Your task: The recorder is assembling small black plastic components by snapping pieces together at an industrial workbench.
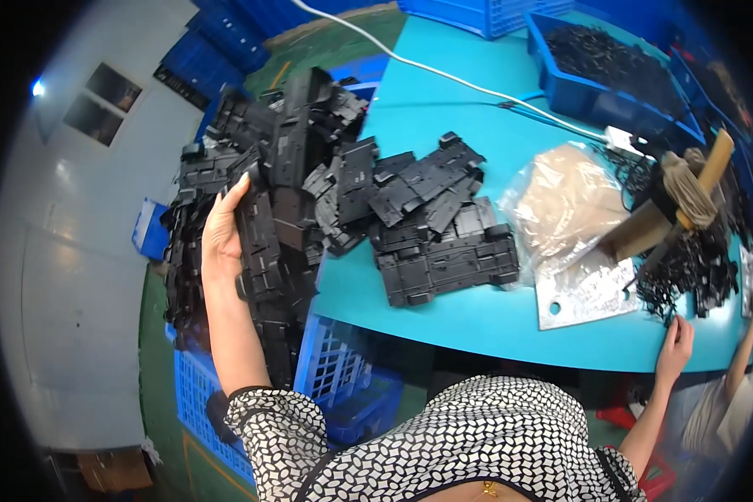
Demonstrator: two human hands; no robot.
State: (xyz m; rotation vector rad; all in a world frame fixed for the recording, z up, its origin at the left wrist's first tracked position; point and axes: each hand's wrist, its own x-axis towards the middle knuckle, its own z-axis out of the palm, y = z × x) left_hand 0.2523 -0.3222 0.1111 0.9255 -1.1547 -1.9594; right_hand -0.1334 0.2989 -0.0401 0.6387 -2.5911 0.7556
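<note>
My left hand [222, 230] is closed on the edge of a long black plastic molded part [261, 247], its thumb lying over the upper end. The part is tilted above a tall heap of similar black molded parts [297, 125] in a blue crate left of the table. At the table's right front edge, my right hand [678, 341] has its fingers drawn together at a pile of small black plastic pieces [707, 280]. What lies between those fingers is too small to make out. More black molded parts [448, 259] lie stacked on the turquoise table [351, 297].
A clear plastic bag with tan contents [569, 201] rests by a metal plate [581, 297]. Behind them, a wooden-handled tool wrapped in cord [694, 192] stands up. A white cable [460, 79] crosses toward a blue bin [548, 79] of small black pieces. Another person's arm [740, 360] shows at far right.
</note>
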